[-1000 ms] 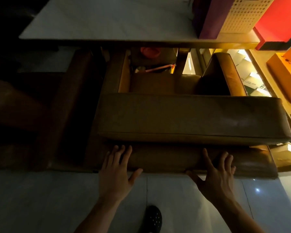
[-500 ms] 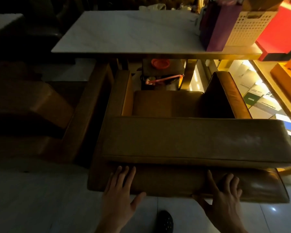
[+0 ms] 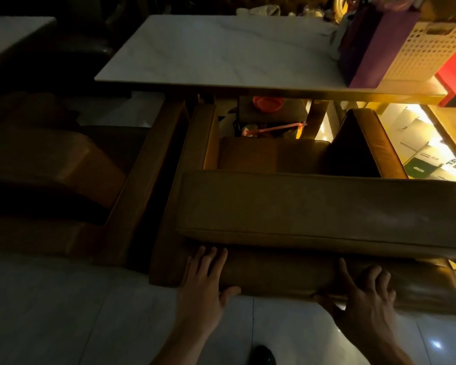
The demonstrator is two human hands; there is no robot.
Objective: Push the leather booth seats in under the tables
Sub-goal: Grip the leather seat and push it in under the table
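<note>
A brown leather booth seat (image 3: pixel 321 212) stands in front of me with its padded backrest towards me and its seat cushion (image 3: pixel 271 154) facing a white marble table (image 3: pixel 216 54). The seat's front end lies below the table's near edge. My left hand (image 3: pixel 203 285) presses flat on the lower back panel of the seat, fingers straight. On the same panel further right, my right hand (image 3: pixel 363 299) presses with spread fingers and its thumb under the panel's bottom edge.
A second brown leather seat (image 3: pixel 50 164) stands close on the left, with a narrow dark gap between them. A purple box (image 3: pixel 366 46) and a white perforated basket (image 3: pixel 427 48) sit on the table's right end. Red and orange items lie under the table. My shoe (image 3: pixel 261 355) is on the pale floor tiles.
The seat has slid forward towards the table while both hands stayed pressed on its back panel. My view has tilted up, so more of the tabletop shows.
</note>
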